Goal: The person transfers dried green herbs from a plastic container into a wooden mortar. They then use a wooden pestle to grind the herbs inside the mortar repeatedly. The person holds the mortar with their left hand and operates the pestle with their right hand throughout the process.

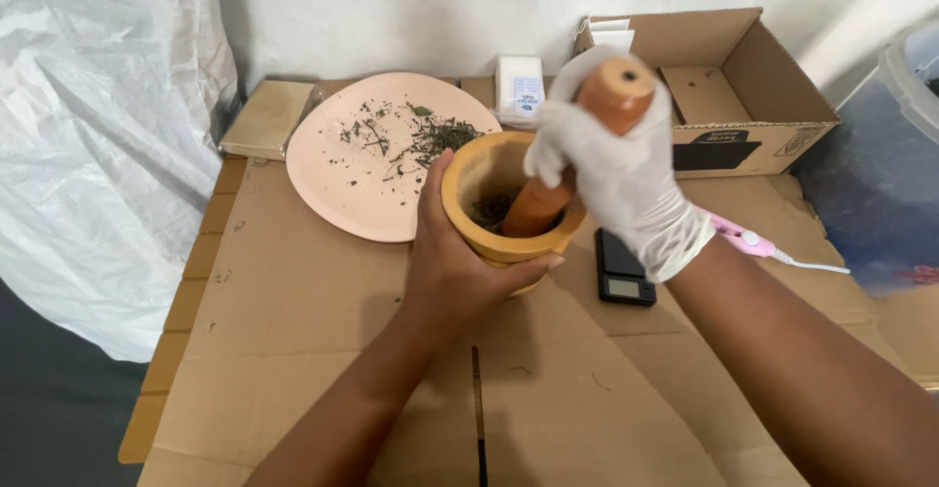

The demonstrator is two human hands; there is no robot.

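- On the table lies a big sheet of brown cardboard [323, 350], and everything sits on it.
- Far to the right is an open cardboard box [743, 96].
- To the left of the middle is a round pink plate [342, 184] with bits of dried green leaves on it.
- In the middle stands a yellow wooden bowl [504, 199] with crushed leaves inside.
- The left hand [455, 262] is bare and wraps around the near side of the bowl.
- The right hand [616, 169] wears a white glove and is closed tight around a wooden stick [577, 150] that leans into the bowl.
- Just right of the bowl is a small black scale [623, 270].
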